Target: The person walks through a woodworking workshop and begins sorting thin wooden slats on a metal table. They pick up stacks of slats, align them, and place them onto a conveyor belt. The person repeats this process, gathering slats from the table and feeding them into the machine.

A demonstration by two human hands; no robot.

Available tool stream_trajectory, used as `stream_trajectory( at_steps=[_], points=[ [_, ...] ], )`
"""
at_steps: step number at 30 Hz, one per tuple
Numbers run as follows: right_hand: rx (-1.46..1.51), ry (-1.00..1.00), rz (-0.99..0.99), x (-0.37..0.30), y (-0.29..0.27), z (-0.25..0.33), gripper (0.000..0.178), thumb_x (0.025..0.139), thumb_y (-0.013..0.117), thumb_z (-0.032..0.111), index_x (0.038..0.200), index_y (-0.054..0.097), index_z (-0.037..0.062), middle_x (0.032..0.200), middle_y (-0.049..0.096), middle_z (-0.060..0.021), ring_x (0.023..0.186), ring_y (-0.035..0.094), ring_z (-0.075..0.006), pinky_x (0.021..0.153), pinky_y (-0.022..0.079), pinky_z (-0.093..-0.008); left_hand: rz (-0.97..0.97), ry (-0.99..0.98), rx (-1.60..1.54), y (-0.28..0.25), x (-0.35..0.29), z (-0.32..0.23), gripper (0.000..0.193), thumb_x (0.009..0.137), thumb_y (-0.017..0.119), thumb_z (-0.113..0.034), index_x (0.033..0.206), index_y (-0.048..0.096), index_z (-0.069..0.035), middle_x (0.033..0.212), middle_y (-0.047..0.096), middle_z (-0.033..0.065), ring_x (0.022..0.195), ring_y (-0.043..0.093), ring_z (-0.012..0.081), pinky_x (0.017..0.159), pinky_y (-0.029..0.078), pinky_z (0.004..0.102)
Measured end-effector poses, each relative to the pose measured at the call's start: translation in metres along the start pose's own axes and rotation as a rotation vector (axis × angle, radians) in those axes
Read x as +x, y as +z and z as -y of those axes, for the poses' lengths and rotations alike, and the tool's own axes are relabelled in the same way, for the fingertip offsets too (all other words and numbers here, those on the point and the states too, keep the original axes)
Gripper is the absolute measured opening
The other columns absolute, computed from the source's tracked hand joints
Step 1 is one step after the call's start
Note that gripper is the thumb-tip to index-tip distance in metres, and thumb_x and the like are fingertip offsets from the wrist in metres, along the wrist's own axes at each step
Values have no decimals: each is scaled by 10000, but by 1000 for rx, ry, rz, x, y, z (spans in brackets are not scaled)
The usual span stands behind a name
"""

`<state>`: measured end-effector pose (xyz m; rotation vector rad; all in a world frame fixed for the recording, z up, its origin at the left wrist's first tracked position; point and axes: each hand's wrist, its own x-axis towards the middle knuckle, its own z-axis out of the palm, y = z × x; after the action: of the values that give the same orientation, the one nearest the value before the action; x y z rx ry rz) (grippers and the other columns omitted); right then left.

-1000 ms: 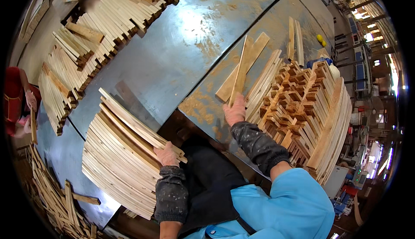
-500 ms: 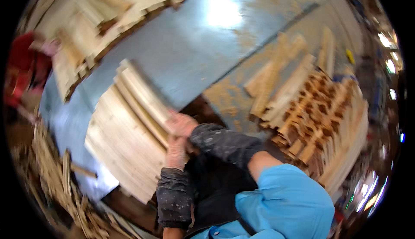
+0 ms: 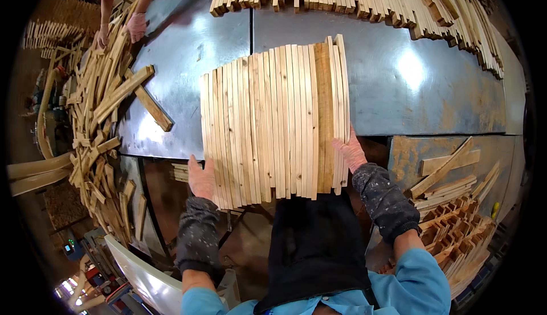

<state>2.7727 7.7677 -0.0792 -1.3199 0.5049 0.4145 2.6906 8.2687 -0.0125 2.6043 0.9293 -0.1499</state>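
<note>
Flanking the wooden slats [image 3: 273, 127], left hand [image 3: 202, 179] and right hand [image 3: 350, 151] touch their outer sides, grip wide

Left hand [image 3: 202, 179] and right hand [image 3: 350, 151] have spread out to the two sides of the row of sticks [image 3: 268, 127].
The left one went from the row's right side to its left edge; the right one, beside it before, is at the right edge. Another person's hand [image 3: 137, 27] moved from the far sticks [image 3: 336, 1] to the messy pile [image 3: 122, 93].
</note>
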Motion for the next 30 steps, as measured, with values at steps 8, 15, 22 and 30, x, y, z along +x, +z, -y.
stream_trajectory(
  at_steps=[8,15,22,30],
  points=[
    [-16,37,-65,-19,10,36,847,887,809,-35,1630,414,49,1418,652,-116,1249,632,-210,1112,499,-343,154,-14,-219,7,8,-29,779,968,736,-437,1533,519,53,1472,594,275,1332,583,398,1132,451,465],
    [130,104,-6,-41,5,49,855,866,836,8,1616,426,26,1426,643,-118,1268,616,-217,1130,486,-357,240,-43,-255,3,17,-37,816,918,792,-423,1556,507,-2,1429,570,259,1318,559,411,1132,454,462],
    [247,71,71,-58,15,70,858,884,875,158,1613,435,53,1436,632,-100,1312,603,-247,1168,456,-404,180,486,-489,32,-59,-171,826,830,880,-277,1533,538,-10,1493,569,242,1367,548,430,1180,426,516],
    [212,171,158,-32,-5,61,718,868,826,110,1530,556,40,1336,685,-82,1218,619,-186,1083,496,-348,153,895,-37,126,-99,-305,685,994,659,-344,1595,485,-64,1612,470,214,1520,376,431,1300,201,559]
  ],
)
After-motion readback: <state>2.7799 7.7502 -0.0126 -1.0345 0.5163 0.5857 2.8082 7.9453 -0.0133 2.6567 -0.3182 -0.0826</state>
